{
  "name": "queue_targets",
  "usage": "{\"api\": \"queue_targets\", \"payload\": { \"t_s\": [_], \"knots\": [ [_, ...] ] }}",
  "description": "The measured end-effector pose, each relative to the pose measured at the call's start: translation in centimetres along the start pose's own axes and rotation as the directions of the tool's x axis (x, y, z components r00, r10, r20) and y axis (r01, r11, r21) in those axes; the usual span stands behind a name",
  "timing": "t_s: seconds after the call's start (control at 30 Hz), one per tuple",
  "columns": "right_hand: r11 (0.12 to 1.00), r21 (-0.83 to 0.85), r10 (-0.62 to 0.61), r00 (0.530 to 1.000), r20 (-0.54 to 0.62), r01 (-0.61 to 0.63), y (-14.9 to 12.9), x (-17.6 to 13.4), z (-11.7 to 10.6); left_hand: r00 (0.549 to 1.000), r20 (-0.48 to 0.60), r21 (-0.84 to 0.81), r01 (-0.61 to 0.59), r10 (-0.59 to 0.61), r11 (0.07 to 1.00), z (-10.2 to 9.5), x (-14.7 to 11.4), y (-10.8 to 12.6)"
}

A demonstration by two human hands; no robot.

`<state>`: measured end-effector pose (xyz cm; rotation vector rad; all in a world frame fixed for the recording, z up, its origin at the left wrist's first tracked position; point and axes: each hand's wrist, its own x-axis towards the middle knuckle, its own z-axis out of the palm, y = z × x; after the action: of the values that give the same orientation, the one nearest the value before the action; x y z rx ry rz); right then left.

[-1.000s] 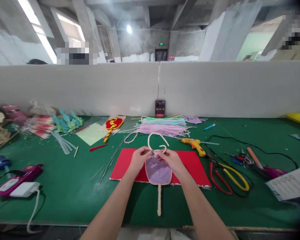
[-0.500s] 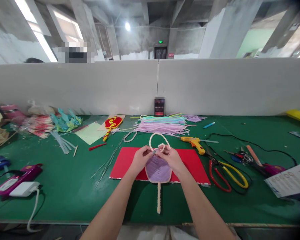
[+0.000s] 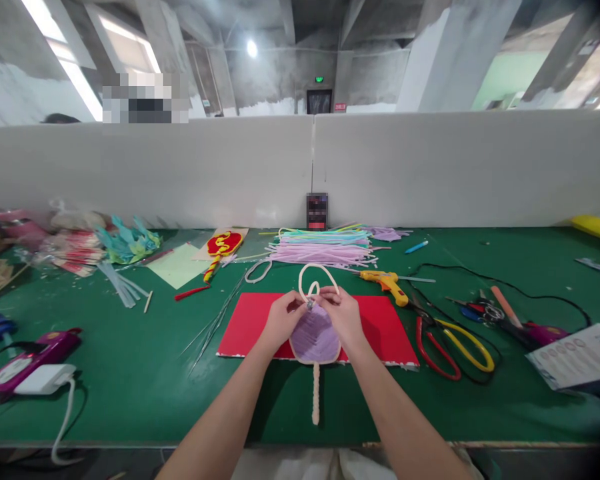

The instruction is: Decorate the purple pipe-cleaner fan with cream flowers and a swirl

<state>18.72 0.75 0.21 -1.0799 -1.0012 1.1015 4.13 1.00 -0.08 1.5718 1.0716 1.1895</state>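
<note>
Green tabletop runs full width, cluttered left and right. Purple fan mid-table, cream handle toward the near edge, body over red board with ragged near rim. Left hand and right hand at the fan's far end, both pinching a looped cream strip. Right of board: pliers; farther, yellow glue gun. Far centre: pastel strip bundle. Grey partition behind. Past it, raw concrete room, patchy white paint low on the walls: lit lamp, dark door, green sign above.
</note>
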Motion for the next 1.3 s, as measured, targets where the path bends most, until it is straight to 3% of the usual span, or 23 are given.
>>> {"api": "queue_targets", "payload": {
  "t_s": [0.27,0.67,1.03,1.3],
  "knots": [
    [0.998,-0.064,-0.019,0.997,0.072,0.024,-0.4,-0.1,0.2,0.987,0.115,-0.236,0.14,-0.116,0.962,0.3,0.1,-0.6],
    [0.996,-0.093,0.009,0.992,0.122,0.003,-0.2,0.1,0.1,0.966,0.183,-0.477,0.25,-0.183,0.843,0.6,-0.1,0.2],
    [0.984,-0.133,-0.096,0.978,0.185,0.122,-0.2,0.0,-0.2,0.955,0.227,-0.428,0.272,-0.188,0.862,-0.1,-0.1,0.3],
    [0.995,-0.082,-0.043,0.975,0.219,0.063,-0.3,-0.1,0.1,0.958,0.196,-0.404,0.272,-0.207,0.874,0.1,0.0,0.1]
  ]
}}
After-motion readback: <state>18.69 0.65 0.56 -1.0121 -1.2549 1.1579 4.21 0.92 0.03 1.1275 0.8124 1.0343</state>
